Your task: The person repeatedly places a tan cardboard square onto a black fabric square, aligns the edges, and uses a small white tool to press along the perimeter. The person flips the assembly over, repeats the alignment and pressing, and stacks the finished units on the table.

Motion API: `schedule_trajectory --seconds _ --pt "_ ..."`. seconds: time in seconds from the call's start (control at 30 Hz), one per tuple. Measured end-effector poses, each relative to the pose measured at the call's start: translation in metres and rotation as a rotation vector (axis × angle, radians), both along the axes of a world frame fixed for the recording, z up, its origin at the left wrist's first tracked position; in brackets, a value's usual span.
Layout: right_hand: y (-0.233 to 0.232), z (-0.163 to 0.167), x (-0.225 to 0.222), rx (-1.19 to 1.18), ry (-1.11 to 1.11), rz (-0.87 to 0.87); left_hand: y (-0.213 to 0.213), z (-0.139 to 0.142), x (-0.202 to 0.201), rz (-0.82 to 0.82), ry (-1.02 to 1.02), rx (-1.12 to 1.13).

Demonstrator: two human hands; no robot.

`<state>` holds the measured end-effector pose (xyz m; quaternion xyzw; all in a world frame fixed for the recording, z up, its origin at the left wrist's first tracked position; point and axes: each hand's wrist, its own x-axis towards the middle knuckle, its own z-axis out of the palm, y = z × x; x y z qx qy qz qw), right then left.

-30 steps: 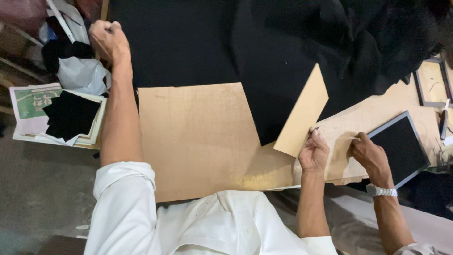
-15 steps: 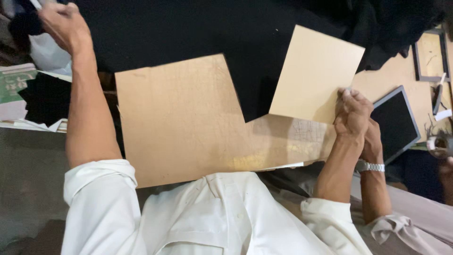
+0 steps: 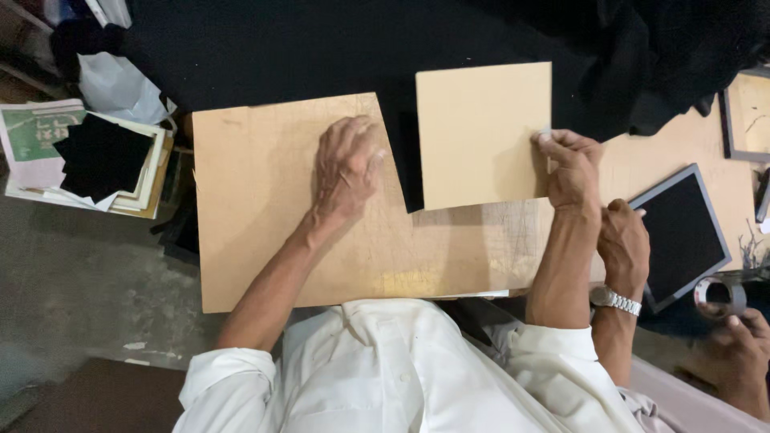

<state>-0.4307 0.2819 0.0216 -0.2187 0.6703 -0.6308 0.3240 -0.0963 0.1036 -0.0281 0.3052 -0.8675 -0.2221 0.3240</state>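
White shirt [image 3: 401,377] fills the bottom edge, both forearms reach up from it.

Big board [image 3: 265,232]: L-shaped brown sheet, lies flat right in front of the person, notch cut out of its upper right corner.

Left hand [image 3: 345,168]: palm down, flat on the big board near its upper edge, fingers close together, gripping nothing.

Right hand [image 3: 571,168]: fingers pinched on the right edge of the small board [image 3: 481,132], thumb side on top.

Small board: pale tan square, sits in the notch, lower edge touching or just overlapping the big board's low step. Rest of it lies over black cloth [image 3: 321,48].

Second person's hand [image 3: 622,248] with wristwatch [image 3: 616,300] sits just behind the right wrist, resting at the big board's right end; can't tell its fingers. Another hand [image 3: 734,353] at lower right, beside a tape roll [image 3: 718,293].

Right: dark panel in grey frame [image 3: 682,232] on a wood table [image 3: 690,144].

Left: stack of papers [image 3: 48,152] with a black square [image 3: 100,156] on top, white plastic bag [image 3: 120,84] beyond it.

Far: black cloth covers the whole top, bunched at upper right.
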Motion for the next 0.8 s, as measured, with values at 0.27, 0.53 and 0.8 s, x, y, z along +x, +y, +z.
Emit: schedule_trajectory --seconds 0.27,0.53,0.8 --pt "-0.038 -0.022 0.009 0.051 -0.032 0.109 0.02 -0.017 -0.02 -0.141 -0.093 0.053" --pt "-0.05 -0.028 0.011 0.092 0.001 0.135 0.021 -0.019 -0.016 -0.117 -0.163 -0.007" --pt "-0.033 -0.042 0.003 -0.09 0.707 0.102 0.025 -0.016 -0.016 -0.104 -0.166 -0.036"
